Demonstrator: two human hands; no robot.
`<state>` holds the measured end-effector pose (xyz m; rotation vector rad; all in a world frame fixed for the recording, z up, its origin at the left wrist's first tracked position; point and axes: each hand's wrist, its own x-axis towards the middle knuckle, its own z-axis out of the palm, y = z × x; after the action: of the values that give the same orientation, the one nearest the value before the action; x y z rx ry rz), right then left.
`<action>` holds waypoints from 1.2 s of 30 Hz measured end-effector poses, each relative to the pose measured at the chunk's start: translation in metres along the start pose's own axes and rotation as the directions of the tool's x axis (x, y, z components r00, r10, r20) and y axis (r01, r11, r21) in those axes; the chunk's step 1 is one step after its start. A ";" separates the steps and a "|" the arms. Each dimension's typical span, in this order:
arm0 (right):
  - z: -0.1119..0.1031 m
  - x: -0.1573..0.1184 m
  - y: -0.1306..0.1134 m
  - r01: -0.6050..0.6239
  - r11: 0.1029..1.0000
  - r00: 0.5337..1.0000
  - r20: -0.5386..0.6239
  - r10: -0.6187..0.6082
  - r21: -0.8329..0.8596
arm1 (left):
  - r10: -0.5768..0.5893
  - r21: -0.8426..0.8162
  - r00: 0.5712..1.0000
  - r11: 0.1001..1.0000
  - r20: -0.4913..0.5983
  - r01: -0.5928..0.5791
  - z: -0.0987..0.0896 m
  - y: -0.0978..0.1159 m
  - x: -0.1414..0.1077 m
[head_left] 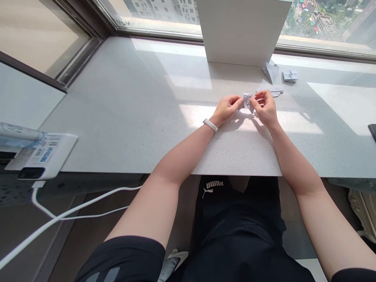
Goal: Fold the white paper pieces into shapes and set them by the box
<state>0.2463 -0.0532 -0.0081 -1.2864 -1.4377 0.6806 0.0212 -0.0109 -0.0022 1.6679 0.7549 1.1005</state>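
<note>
Between my two hands is a small folded piece of white paper, held just above the sunlit counter. My left hand pinches its left side between thumb and fingers; a white band circles that wrist. On the other side, my right hand grips the paper's right edge, with the thumb on its face. Just behind my right hand lies a flat folded paper. Farther back, a pointed folded paper leans upward, and a small boxy folded paper sits to its right.
The speckled white counter ends at an edge near my body. A white panel stands against the window. At far left are a white power bank and a white cable. A dark object lies at the right edge.
</note>
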 end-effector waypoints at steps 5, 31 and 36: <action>0.002 0.003 0.013 -0.018 0.999 0.995 0.096 0.015 0.034 | -0.014 -0.045 0.997 0.999 -0.070 0.011 -0.002 -0.009 0.004; 0.004 0.000 0.005 -0.050 0.995 0.997 0.058 0.045 0.089 | -0.035 -0.049 0.995 0.998 -0.092 0.030 -0.002 -0.012 0.007; 0.001 0.002 0.008 -0.053 0.990 0.998 0.046 0.047 0.132 | -0.050 0.011 0.996 0.999 -0.079 0.051 -0.001 -0.012 0.007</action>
<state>0.2480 -0.0485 -0.0146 -1.2129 -1.3744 0.8286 0.0231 -0.0007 -0.0113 1.6153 0.8518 1.1327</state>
